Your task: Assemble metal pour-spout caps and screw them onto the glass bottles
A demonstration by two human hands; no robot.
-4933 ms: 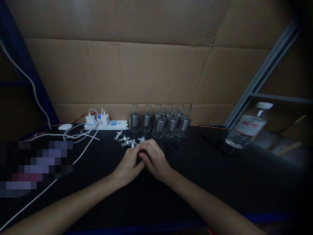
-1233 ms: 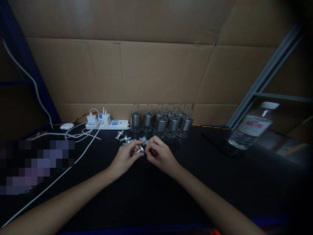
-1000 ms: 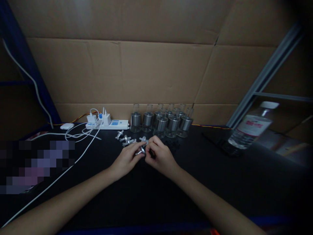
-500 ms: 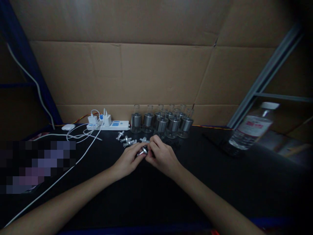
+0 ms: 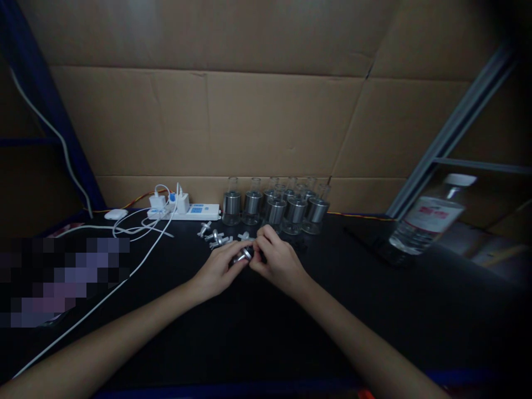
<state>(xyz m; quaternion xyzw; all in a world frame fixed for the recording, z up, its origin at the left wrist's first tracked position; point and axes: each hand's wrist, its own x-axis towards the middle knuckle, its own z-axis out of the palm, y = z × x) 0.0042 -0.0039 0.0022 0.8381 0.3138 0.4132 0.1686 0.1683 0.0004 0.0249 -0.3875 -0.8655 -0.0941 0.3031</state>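
Note:
My left hand (image 5: 218,270) and my right hand (image 5: 279,261) meet over the black table (image 5: 374,310). Between their fingertips is a small silver metal part (image 5: 244,255), pinched by both hands. Just beyond the hands lie several small silver spool-shaped parts (image 5: 216,237) loose on the table. Behind those stands a cluster of metal cylinders with clear glass tops (image 5: 276,206). A few dark small pieces (image 5: 300,246) lie to the right of my right hand, hard to make out.
A white power strip (image 5: 189,211) with plugged chargers and white cables (image 5: 141,244) sits at the back left. A plastic water bottle (image 5: 428,219) stands at the right. Cardboard (image 5: 249,122) walls the back. A metal frame post (image 5: 453,133) rises at the right.
The hands drew a little closer together around the silver part and the fingers shifted on it. Nothing else on the table moved.

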